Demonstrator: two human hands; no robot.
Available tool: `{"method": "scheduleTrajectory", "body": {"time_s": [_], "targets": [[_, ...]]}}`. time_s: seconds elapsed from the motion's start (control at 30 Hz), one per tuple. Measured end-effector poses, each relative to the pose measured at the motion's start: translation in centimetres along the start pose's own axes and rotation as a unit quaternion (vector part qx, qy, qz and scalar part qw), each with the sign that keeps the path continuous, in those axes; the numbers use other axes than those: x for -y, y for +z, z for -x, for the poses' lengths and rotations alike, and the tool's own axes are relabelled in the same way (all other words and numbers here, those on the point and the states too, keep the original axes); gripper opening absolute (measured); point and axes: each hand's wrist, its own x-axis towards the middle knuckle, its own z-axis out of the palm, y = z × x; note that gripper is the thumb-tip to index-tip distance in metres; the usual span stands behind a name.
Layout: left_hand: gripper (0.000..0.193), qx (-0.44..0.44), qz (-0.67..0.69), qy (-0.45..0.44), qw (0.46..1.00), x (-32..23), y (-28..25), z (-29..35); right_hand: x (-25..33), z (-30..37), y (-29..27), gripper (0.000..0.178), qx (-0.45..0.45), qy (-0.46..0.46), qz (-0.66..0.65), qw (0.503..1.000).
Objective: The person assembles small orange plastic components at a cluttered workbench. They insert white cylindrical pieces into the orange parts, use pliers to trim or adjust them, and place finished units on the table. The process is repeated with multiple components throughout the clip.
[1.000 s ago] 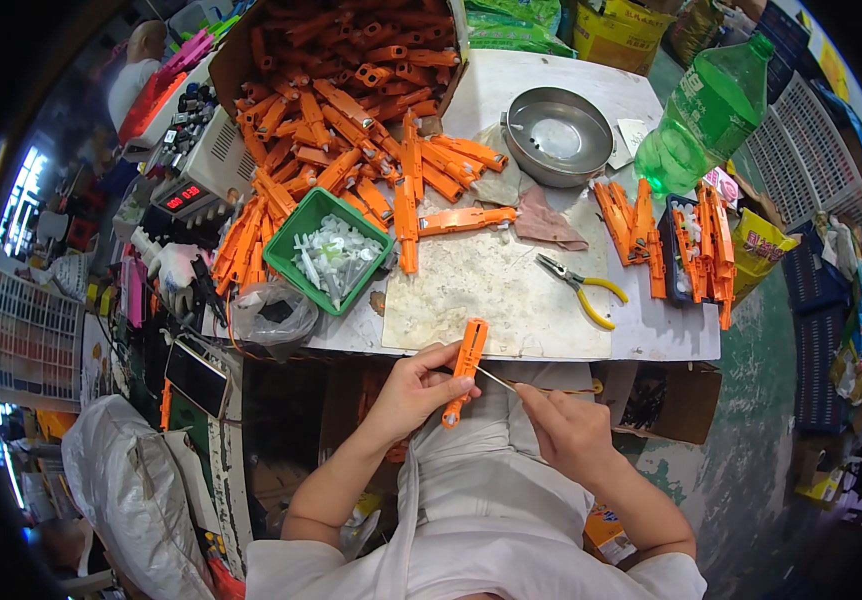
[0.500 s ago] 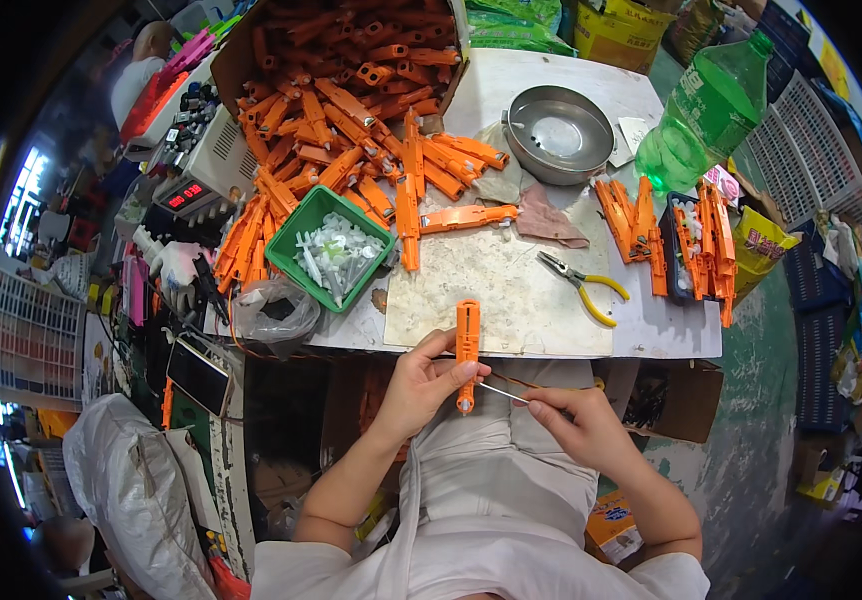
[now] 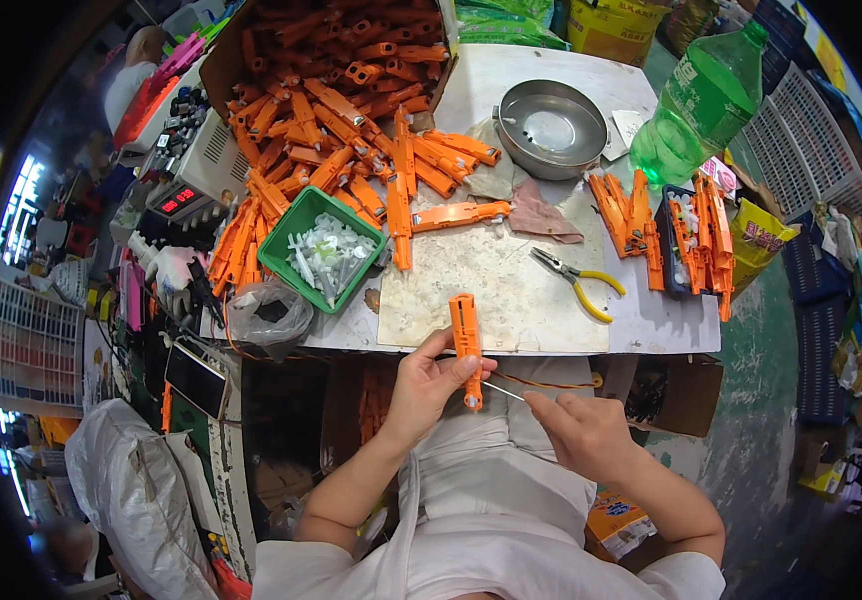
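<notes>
In front of the table edge, my left hand (image 3: 423, 390) is closed round the lower half of a long orange plastic housing (image 3: 464, 322). The housing stands lengthwise, its top leaning a little left. From the right, my right hand (image 3: 586, 432) grips a thin metal rod-like tool (image 3: 505, 392). Its tip reaches the housing's lower end beside my left fingers; whether it goes inside I cannot tell. My right fist hides the tool's handle.
Similar orange housings spill from a big box (image 3: 443, 60). A green tray (image 3: 269, 252) holds small whitish plastic parts. Yellow-handled pliers (image 3: 587, 285), a metal bowl (image 3: 526, 165), a cloth (image 3: 541, 213), a dark tray (image 3: 673, 262) and a green bottle (image 3: 706, 100) stand or lie on the table.
The housing has tilted, its top leaning left. My right hand has turned, knuckles up, and moved slightly right and down. The whole view has shifted a little.
</notes>
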Motion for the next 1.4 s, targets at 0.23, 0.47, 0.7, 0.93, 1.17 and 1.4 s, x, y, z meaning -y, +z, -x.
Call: {"method": "scheduleTrajectory", "body": {"time_s": [0.23, 0.47, 0.7, 0.93, 1.17, 1.4], "targets": [[0.046, 0.047, 0.0, 0.025, 0.999, -0.3, -0.2, 0.0, -0.2, -0.5, -0.4, 0.019, 0.074, 0.176, -0.252, 0.949], [0.045, 0.023, -0.033, 0.043, 0.998, 0.2, 0.7, 0.7, -1.0, -1.2, -0.9, 0.022, 0.118, 0.208, -0.33, 0.913], [0.043, -0.021, -0.013, 0.023, 0.999, 0.3, 0.8, 0.6, 1.4, 0.4, -0.1, 0.045, 0.035, -0.079, 0.125, 0.988], [0.039, -0.051, 0.102, 0.085, 0.99, 0.3, -0.5, -1.1, -1.6, -3.0, -0.2, 0.024, -0.084, 0.018, 0.08, 0.993], [0.042, -0.037, 0.166, 0.094, 0.981, -0.4, 0.0, -1.4, -5.0, -8.7, -0.6, 0.032, -0.232, 0.054, 0.015, 0.971], [0.047, -0.001, 0.233, 0.099, 0.967, 0.2, 0.0, -1.3, 8.4, -6.0, -11.1, 0.036, -0.555, -0.435, -0.534, 0.465]]}}
